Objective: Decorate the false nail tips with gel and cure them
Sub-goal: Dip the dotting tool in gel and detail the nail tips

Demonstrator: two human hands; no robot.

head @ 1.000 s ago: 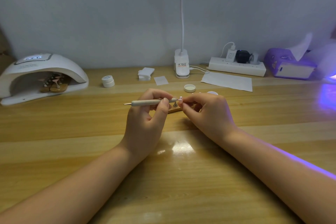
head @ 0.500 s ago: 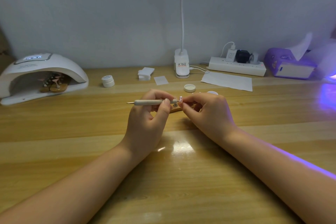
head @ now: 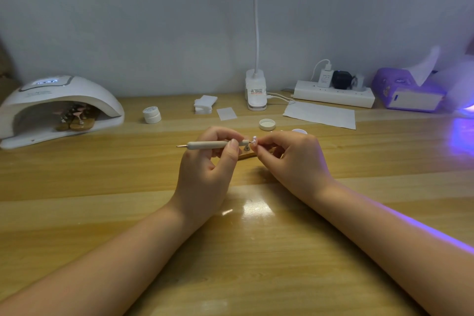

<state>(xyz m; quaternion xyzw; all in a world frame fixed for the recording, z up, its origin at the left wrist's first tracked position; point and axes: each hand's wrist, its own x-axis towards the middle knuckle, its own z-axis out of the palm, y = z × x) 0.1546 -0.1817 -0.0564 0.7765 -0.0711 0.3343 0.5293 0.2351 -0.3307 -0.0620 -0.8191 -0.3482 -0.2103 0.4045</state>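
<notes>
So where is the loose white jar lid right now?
In the head view the loose lid lies on the wooden table just beyond the right hand, in front of the lamp's clip base and left of the paper sheet.

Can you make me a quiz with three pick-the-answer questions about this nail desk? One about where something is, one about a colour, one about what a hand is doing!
1. Where is the nail lamp?
A. far left of the desk
B. far right, by the tissue box
C. between the hands

2. What colour is the tissue box?
A. green
B. purple
C. red

3. What is the left hand doing?
A. lying flat on the desk
B. holding the dotting tool
C. lifting the gel pot

Answers:
1. A: the white dome sits at the left edge.
2. B: its sides are purple.
3. B: thumb and fingers curl round the pale handle, while the right hand pinches a nail tip.
</notes>
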